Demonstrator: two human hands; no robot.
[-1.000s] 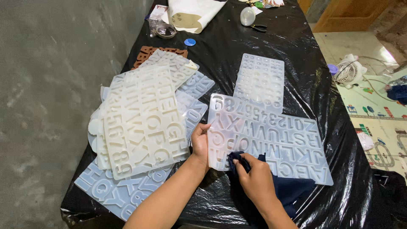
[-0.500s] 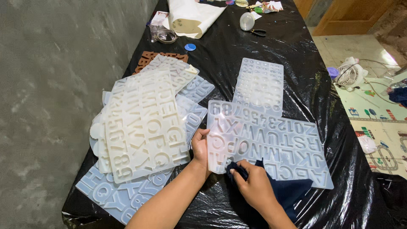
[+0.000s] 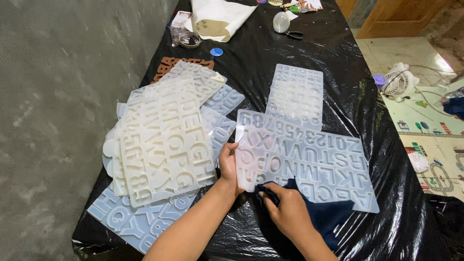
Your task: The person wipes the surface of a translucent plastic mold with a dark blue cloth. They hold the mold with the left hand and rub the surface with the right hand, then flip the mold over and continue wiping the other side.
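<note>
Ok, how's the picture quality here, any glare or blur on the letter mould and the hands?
Head view: bright streaks of glare on the black plastic sheet, strongest toward the far end. The clear letter mould is sharp enough that its shapes show. The left hand at its edge and the right hand on the dark blue cloth look crisp. The floor at right is overexposed.
</note>
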